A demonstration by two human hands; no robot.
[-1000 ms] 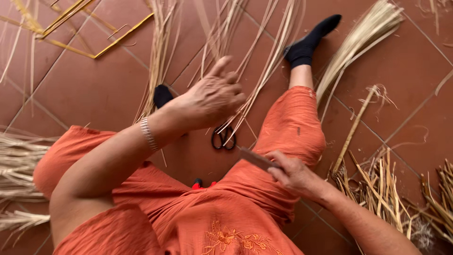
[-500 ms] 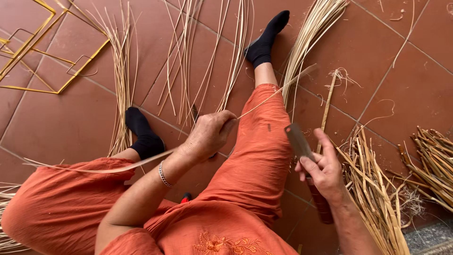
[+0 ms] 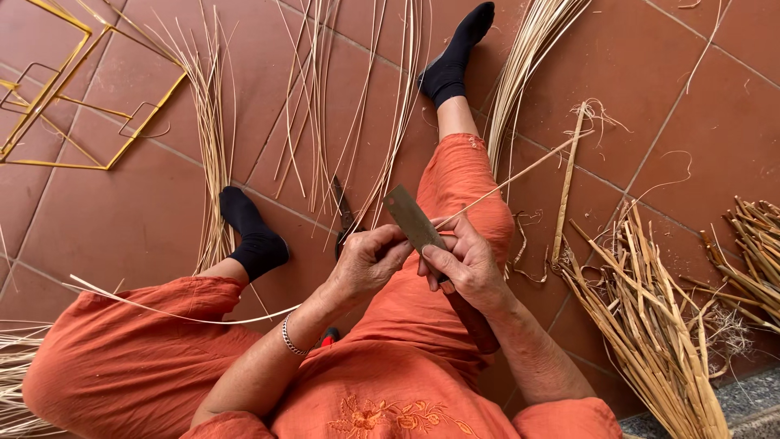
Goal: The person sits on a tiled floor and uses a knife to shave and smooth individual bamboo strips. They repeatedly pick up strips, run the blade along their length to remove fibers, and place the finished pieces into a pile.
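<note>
I sit on a red tiled floor in orange clothes and black socks. My right hand (image 3: pixel 469 267) grips a flat-bladed knife (image 3: pixel 409 216) by its dark handle, blade pointing up and to the left. My left hand (image 3: pixel 367 262) pinches a long thin cane strip (image 3: pixel 520 172) right at the blade. The strip runs from the far right, past the knife, then trails over my left knee (image 3: pixel 175 313) toward the left. Both hands meet above my right thigh.
Scissors (image 3: pixel 343 209) lie on the tiles between my legs. Thin cane strips (image 3: pixel 211 138) fan out ahead. A heap of split cane offcuts (image 3: pixel 658 325) lies to the right, a yellow wire frame (image 3: pixel 77 106) at the far left.
My left hand drew the strip in from the floor ahead and joined the right hand. The knife rose from my right side to the strip above the thigh.
</note>
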